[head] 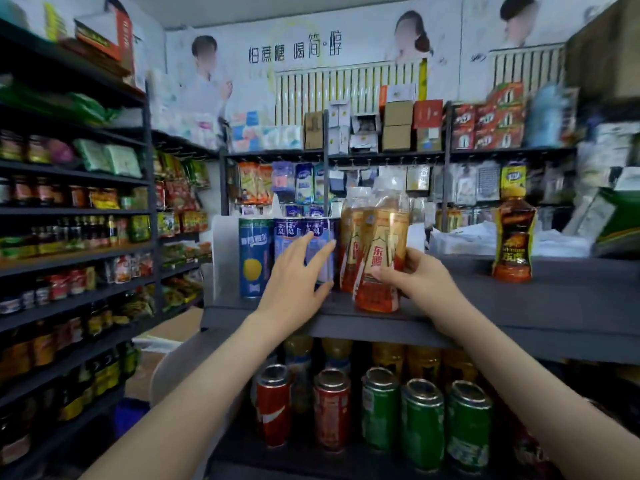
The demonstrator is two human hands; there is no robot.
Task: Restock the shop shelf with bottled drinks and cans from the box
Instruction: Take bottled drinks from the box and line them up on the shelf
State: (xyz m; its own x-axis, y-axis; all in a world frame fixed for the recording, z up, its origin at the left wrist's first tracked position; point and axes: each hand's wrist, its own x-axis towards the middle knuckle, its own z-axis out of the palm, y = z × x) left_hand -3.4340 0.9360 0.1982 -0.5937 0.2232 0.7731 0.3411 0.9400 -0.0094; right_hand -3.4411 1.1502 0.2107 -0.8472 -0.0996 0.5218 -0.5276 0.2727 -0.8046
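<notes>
While I stock the top shelf, right hand (pixel 412 275): fingers and thumb wrapped round the lower middle of the amber drink bottle (pixel 381 251), holding it firmly.
Blue cans (pixel 313 233): my left hand (pixel 298 271) reaches to them flat and spread, holding nothing, fingertips on their fronts.
Amber drink bottle: at the front edge of the top shelf (pixel 450 299), leaning slightly, just right of the blue cans and close against a twin bottle (pixel 351 233) behind it. I cannot tell whether its base is fully down.
Handling: full plastic, so I judge it fairly heavy. The thin wall should give under a squeeze, and the glossy sleeve may slip. It is tall and narrow, so easy to topple.
Where to hold: round the waist over the label, low enough to steer the base, not by the cap.
Risk: a nudge could tip its neighbours.
Row ends: teal lemon can (pixel 254 258) at far left; dark bottle (pixel 514 244) well apart on the right.
Shelf below: red cans (pixel 273 407) and green cans (pixel 422 427).
Box: I cannot pick it out.
</notes>
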